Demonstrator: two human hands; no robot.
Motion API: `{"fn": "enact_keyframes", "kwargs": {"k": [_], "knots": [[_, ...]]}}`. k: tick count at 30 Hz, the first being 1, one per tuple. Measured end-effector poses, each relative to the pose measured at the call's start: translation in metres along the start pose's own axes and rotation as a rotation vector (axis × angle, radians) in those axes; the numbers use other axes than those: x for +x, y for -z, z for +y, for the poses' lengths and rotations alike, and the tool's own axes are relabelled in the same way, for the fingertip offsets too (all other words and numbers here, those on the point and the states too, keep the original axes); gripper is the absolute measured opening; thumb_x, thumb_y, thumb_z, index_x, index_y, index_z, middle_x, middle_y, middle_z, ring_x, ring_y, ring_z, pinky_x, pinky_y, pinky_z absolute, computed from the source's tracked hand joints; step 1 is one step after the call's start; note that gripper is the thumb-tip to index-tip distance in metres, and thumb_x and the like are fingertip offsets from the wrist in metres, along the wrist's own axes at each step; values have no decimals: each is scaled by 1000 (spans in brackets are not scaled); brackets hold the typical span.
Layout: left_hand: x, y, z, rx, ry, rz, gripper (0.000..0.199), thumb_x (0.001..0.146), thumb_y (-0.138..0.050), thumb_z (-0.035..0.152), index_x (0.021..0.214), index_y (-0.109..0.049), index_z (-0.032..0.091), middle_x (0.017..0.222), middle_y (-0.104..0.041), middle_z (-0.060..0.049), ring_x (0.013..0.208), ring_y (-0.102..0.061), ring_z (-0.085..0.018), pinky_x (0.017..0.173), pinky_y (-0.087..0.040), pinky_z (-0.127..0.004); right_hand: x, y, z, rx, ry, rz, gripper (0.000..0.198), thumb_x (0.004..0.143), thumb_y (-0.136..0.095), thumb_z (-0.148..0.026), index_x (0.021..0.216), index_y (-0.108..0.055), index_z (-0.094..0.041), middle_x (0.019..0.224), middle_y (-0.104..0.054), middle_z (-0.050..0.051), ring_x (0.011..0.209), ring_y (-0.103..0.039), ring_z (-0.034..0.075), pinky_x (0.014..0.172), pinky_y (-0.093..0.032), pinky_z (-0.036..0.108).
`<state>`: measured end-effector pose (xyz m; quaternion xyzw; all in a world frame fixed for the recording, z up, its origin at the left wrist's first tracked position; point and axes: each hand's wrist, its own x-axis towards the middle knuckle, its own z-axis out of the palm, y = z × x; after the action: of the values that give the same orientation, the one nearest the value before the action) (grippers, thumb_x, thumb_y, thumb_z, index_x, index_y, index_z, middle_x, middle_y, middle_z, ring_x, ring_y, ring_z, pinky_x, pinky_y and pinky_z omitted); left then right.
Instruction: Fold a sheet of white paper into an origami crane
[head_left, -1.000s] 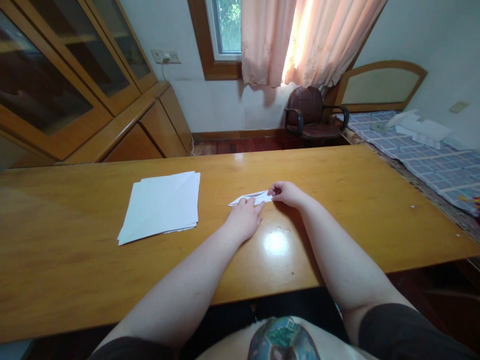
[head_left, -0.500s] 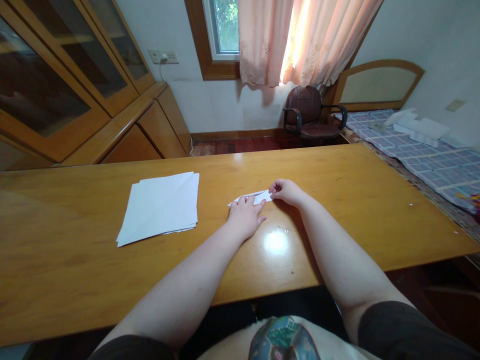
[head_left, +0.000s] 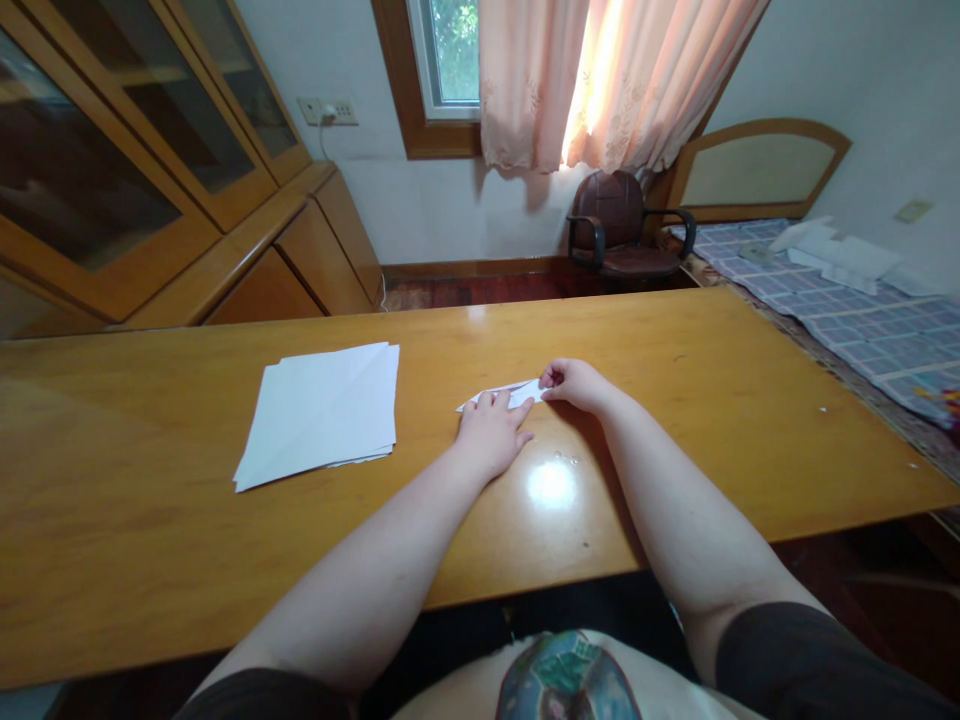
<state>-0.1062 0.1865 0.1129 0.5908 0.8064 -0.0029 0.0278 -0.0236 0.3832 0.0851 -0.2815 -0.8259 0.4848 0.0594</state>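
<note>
White paper, creased into a narrow folded strip [head_left: 527,391] with a pointed left end, lies on the polished wooden table [head_left: 712,400], ahead of the person and right of the paper stack [head_left: 322,415].

Left hand [head_left: 491,432]: palm down, fingers extended and moderately spread. The fingertips rest on the near side of the strip, covering part of it; the thumb points right, apart from the paper, beside the table surface. The hand bears on the strip without gripping it.

Right hand [head_left: 574,385]: narrow, fingers curled inward. Thumb and forefinger pinch the right end of the strip. The exact contact between the fingertips is too small to tell.

Paper stack: loose white sheets, edges misaligned, well apart from both hands; the visible top face is plain.

Markings: the pale shirt carries a blue-green printed graphic [head_left: 566,680], cut off by the lower frame edge. Any lettering on the wall socket panel [head_left: 328,112] is too small to read.
</note>
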Motion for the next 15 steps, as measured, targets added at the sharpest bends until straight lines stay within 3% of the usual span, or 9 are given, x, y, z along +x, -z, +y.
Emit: {"fn": "enact_keyframes", "kwargs": {"k": [8,15], "knots": [[2,3,-2,-19,12,-41,55,84,-45,58,136,-38,40,131,-45,-9,114,-39,-31,91,-34,-45,-5,0,-8,75,-21,-11,17,59,-61,-6,73,-60,-16,64,-57,-3,57,-51,9,55,-39,20],[3,1,0,-53,4,-26,55,83,-48,55,135,-41,37,127,-47,-11,113,-41,-33,91,-33,-48,-6,-7,-11,-99,34,6,21,57,-67,-12,77,-61,-16,68,-56,-3,59,-49,8,55,-37,19]]}}
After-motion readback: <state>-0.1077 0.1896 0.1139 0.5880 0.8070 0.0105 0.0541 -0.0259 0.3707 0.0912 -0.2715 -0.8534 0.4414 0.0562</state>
